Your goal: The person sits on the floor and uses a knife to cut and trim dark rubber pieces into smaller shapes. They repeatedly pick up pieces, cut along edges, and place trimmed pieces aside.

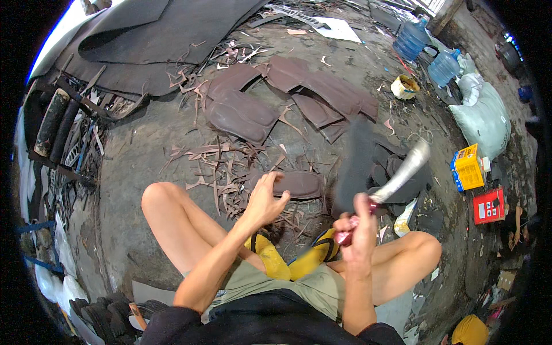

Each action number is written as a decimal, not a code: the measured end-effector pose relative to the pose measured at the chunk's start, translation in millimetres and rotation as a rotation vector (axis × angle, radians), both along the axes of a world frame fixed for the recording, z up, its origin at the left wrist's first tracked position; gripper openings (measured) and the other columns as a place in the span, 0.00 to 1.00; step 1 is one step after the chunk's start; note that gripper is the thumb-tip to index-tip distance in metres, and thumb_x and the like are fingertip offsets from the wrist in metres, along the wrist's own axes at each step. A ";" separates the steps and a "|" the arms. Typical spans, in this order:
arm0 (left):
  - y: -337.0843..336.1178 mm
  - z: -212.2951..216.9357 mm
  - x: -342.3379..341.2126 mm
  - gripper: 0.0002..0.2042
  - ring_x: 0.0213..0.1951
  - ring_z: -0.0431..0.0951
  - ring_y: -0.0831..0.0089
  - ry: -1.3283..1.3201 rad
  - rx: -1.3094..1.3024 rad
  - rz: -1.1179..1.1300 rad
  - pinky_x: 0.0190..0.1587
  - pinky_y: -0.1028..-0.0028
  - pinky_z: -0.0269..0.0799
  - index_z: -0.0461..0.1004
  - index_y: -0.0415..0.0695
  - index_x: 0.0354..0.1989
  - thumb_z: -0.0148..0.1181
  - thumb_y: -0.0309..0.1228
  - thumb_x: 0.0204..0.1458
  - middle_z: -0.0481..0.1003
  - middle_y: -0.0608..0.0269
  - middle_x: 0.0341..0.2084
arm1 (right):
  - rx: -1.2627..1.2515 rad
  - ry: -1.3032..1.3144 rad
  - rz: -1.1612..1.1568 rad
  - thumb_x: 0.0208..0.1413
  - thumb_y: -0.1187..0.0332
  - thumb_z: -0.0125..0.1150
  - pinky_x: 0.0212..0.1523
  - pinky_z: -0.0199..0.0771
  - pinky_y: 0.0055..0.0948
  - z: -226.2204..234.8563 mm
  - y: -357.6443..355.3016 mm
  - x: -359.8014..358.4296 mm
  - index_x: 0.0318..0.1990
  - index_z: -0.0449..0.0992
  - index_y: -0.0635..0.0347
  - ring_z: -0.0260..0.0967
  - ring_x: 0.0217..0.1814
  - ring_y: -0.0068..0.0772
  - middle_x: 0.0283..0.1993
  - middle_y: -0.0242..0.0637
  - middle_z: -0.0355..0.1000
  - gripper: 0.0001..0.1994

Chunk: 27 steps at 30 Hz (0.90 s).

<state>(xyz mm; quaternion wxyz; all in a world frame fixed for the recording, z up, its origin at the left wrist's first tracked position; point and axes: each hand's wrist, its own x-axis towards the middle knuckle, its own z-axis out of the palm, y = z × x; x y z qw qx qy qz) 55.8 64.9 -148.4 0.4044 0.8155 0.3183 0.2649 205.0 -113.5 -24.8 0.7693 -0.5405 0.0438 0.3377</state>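
My right hand is closed around the reddish handle of a broad-bladed knife, whose blurred blade points up and to the right. My left hand hovers with fingers spread, holding nothing, just over a dark brown sole-shaped rubber piece lying on the concrete floor. A stack of dark sole shapes lies behind the blade. My bare knees frame yellow sandals below the hands.
Brown offcut strips litter the ground. Larger cut brown sheets lie farther out, with big dark sheets at the upper left. Two blue water jugs, a yellow tub, a pale sack and small boxes stand at the right.
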 end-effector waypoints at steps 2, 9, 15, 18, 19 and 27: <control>22.6 -54.3 19.0 0.37 0.65 0.70 0.44 0.337 0.070 -0.067 0.67 0.45 0.68 0.65 0.43 0.71 0.71 0.31 0.49 0.72 0.46 0.62 | 0.022 -0.018 -0.175 0.70 0.51 0.67 0.21 0.64 0.23 -4.5 -10.9 18.9 0.50 0.71 0.50 0.56 0.20 0.15 0.37 0.28 0.73 0.16; 52.3 -90.9 19.9 0.44 0.70 0.65 0.47 0.756 0.349 -0.319 0.68 0.31 0.59 0.62 0.49 0.74 0.73 0.33 0.43 0.67 0.49 0.68 | 0.060 0.130 0.018 0.73 0.56 0.61 0.25 0.69 0.27 -19.0 -21.9 -10.5 0.60 0.72 0.54 0.61 0.22 0.17 0.45 0.36 0.76 0.17; 53.7 9.4 21.4 0.24 0.33 0.86 0.42 0.411 -0.218 -0.035 0.43 0.50 0.83 0.74 0.40 0.61 0.55 0.46 0.64 0.81 0.28 0.35 | -0.080 0.009 0.334 0.75 0.56 0.57 0.24 0.69 0.27 -8.6 -7.0 -40.5 0.57 0.73 0.60 0.61 0.21 0.18 0.33 0.34 0.72 0.17; 39.9 54.9 -9.7 0.30 0.43 0.84 0.73 -0.040 -1.133 0.154 0.45 0.71 0.81 0.78 0.37 0.60 0.68 0.53 0.63 0.84 0.60 0.40 | -0.176 -0.074 0.578 0.79 0.48 0.44 0.24 0.66 0.26 -3.9 -11.3 -46.1 0.53 0.74 0.60 0.60 0.20 0.19 0.24 0.29 0.66 0.23; 30.1 68.4 -19.6 0.30 0.38 0.81 0.79 -0.240 -0.997 0.221 0.41 0.76 0.78 0.78 0.36 0.59 0.66 0.54 0.65 0.82 0.66 0.38 | -0.246 -0.203 0.673 0.79 0.47 0.43 0.24 0.66 0.27 -2.6 -13.4 -48.2 0.51 0.75 0.61 0.59 0.20 0.20 0.23 0.29 0.65 0.24; -22.6 154.0 -79.2 0.16 0.31 0.76 0.88 -0.548 -1.092 0.386 0.32 0.81 0.74 0.78 0.41 0.54 0.64 0.41 0.70 0.80 0.73 0.34 | -0.544 -0.785 1.000 0.75 0.39 0.45 0.34 0.72 0.49 21.9 -36.3 -69.4 0.46 0.76 0.60 0.74 0.32 0.66 0.27 0.56 0.71 0.29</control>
